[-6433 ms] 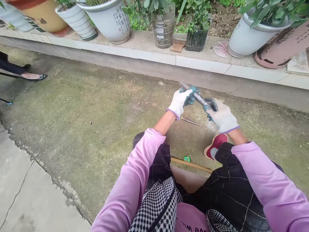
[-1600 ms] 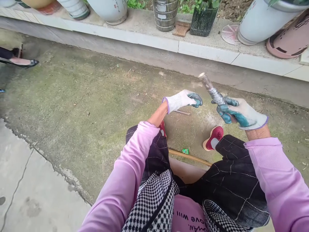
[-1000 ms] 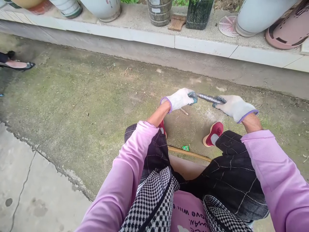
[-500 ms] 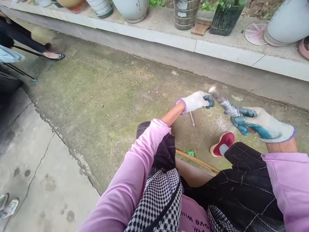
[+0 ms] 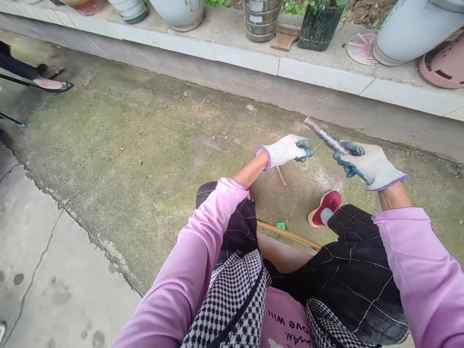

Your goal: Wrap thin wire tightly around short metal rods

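Observation:
My right hand (image 5: 366,164), in a white glove with a dark teal coated palm, grips a short brown stick (image 5: 313,125) wound with silvery wire (image 5: 330,140). The stick's bare end points up and left. From the winding a thin loose strand bows towards my left hand (image 5: 288,150), gloved the same way. Its fingers are pinched closed at the strand's end; what lies inside them is hidden. Just below that hand another thin stick (image 5: 282,176) shows, its upper end covered by the glove; I cannot tell if it touches the hand.
A tiled ledge (image 5: 250,60) with flower pots (image 5: 179,12) runs along the far side. Between my feet lie a green wrapper (image 5: 281,225) and a yellowish strip (image 5: 290,234). A red shoe (image 5: 325,207) is on my right. Another person's foot (image 5: 54,85) is at far left.
My right hand has moved left and up with the stick, which now looks sharper and turned. The left hand stays pinched, shifted slightly left in view. The whole view has swung right.

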Demonstrator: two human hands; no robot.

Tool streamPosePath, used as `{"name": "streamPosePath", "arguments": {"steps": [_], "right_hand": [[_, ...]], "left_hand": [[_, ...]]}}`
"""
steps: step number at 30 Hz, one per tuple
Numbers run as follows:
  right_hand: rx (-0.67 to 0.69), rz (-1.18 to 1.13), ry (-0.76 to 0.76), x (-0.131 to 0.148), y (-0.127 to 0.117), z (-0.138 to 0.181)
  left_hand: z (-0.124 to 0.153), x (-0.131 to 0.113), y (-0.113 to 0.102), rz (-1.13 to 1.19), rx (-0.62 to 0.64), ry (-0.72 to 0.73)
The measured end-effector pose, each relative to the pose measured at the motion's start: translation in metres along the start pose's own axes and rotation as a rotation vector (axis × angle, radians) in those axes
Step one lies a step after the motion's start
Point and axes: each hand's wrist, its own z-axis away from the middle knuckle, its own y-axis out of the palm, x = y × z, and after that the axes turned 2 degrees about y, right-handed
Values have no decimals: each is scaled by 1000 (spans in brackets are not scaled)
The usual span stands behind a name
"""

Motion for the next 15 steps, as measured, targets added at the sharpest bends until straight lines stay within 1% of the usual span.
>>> {"name": "streamPosePath", "arguments": {"steps": [2, 3, 5, 7, 9, 10, 12, 13, 14, 15], "right_hand": [[24, -248, 7, 11, 2, 11], [47, -335, 3, 16, 3, 16], [97, -432, -21, 24, 4, 26], [150, -456, -61, 30, 1, 34], [239, -418, -73, 34, -4, 41], [310, -364, -53, 34, -6, 44], [478, -193, 23, 33, -8, 47], [554, -80, 56, 31, -8, 47], [599, 27, 68, 27, -6, 45], [616, 131, 52, 24, -3, 42]], "left_hand": [[-4, 1, -2, 55, 1, -44], [-5, 2, -3, 79, 9, -59], [-6, 5, -6, 123, 30, -65], [-8, 8, -8, 140, 52, -56], [-10, 11, -10, 113, 36, -54], [-11, 12, -11, 85, 29, -56], [-11, 12, -12, 20, 26, -47], [-11, 12, -13, -9, 58, -34], [-9, 12, -14, -29, 65, -6], [-7, 11, -14, -56, 64, -4]]}}
